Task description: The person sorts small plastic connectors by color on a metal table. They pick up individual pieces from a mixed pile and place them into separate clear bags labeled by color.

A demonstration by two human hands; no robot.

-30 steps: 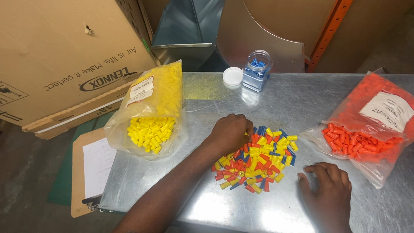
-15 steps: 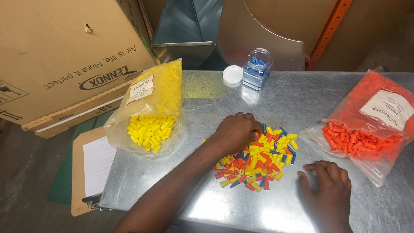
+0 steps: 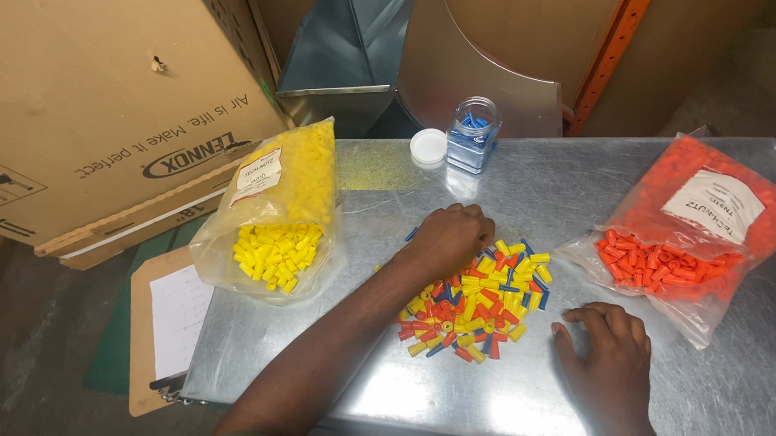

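A pile of small yellow, red and blue plastic caps lies in the middle of a metal table. My left hand rests knuckles-up on the pile's upper left edge. Its fingers curl down into the caps and hide the fingertips. My right hand lies flat on the bare metal just right of the pile, fingers spread, holding nothing. An open clear bag of yellow caps sits left of the pile. To the right lies an open clear bag of orange caps.
Behind the pile stand a clear jar holding blue caps and its white lid. A large cardboard box leans at the left. A clipboard lies on the floor below it. Sheet-metal duct parts stand behind the table.
My left hand has shifted slightly right and away from me along the pile's top edge. My right hand has stayed in place.
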